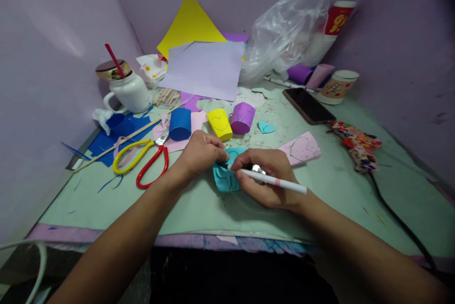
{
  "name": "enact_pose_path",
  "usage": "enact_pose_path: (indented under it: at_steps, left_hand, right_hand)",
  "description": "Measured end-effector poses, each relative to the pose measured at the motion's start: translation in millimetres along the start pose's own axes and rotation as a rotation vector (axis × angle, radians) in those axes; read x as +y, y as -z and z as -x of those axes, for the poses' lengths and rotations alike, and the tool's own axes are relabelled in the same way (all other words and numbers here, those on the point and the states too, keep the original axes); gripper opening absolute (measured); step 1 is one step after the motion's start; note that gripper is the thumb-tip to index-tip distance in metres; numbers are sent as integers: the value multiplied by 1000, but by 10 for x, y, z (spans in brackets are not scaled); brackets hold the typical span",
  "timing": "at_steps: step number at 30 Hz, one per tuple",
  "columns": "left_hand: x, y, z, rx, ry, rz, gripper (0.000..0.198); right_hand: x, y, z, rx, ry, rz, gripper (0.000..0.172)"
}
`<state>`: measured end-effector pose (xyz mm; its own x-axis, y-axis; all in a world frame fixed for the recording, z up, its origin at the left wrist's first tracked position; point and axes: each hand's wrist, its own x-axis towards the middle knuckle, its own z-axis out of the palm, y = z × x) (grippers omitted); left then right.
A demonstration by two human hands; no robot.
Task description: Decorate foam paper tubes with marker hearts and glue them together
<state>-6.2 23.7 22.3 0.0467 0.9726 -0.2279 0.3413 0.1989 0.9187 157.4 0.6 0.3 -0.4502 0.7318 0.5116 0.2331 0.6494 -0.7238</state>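
Observation:
My right hand is closed round a white marker with a pinkish band, its tip down at a folded piece of turquoise paper. Dark drawn lines show on that paper. My left hand grips the upper left edge of the same paper, fingers bent together. Just beyond it stand a yellow paper roll with a drawn heart, a purple paper roll and a blue paper roll. A small turquoise heart cutout lies behind my right hand. Partly behind that hand is pink paper with a drawn heart.
Scissors with yellow and red handles lie left of my left hand, near a thin wooden stick. A white mug stands at the back left. A phone, a paper cup and a cloth-wrapped corded object are right.

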Motion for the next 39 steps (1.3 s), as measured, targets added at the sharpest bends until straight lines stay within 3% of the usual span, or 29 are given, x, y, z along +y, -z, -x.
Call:
enact_pose_path:
  at_steps: [39]
  left_hand:
    - [61,-3,22,-28,10,-53,13]
  right_hand:
    - [-31,1,0,19,-54,32,11]
